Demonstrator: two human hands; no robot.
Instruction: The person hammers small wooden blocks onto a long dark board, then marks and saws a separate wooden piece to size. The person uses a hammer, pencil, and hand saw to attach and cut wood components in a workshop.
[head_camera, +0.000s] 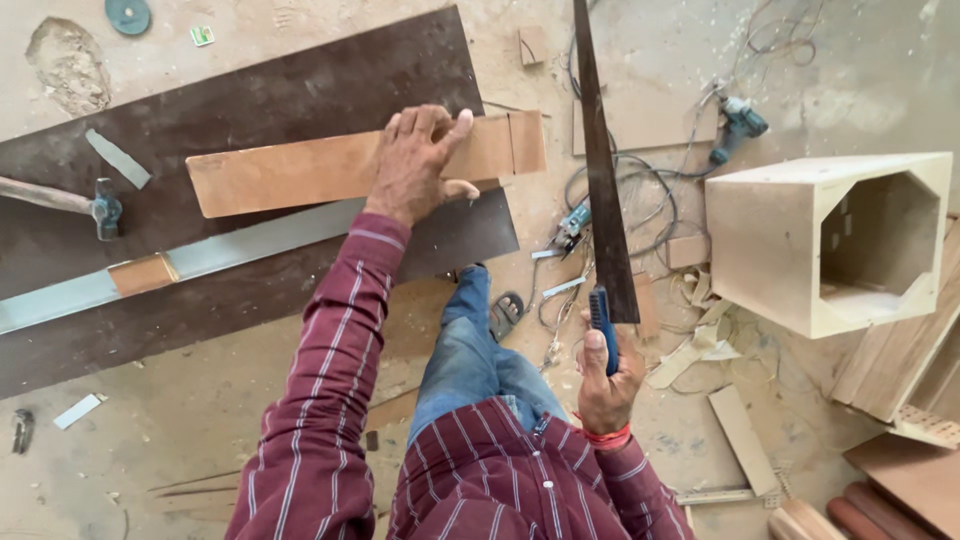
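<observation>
On the dark board (250, 110) lying on the floor, I press my left hand (418, 165) flat, fingers spread, onto the light plywood strip (330, 168), while my right hand (607, 375) has its grip clamped on the handsaw (603, 180) by its blue handle, blade pointing away.

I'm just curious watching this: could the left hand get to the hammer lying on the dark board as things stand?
Probably yes. The left hand presses on the wooden plank, and the hammer lies uncovered further left on the same dark board, with nothing standing between. It would have to let go of the plank first.
</observation>
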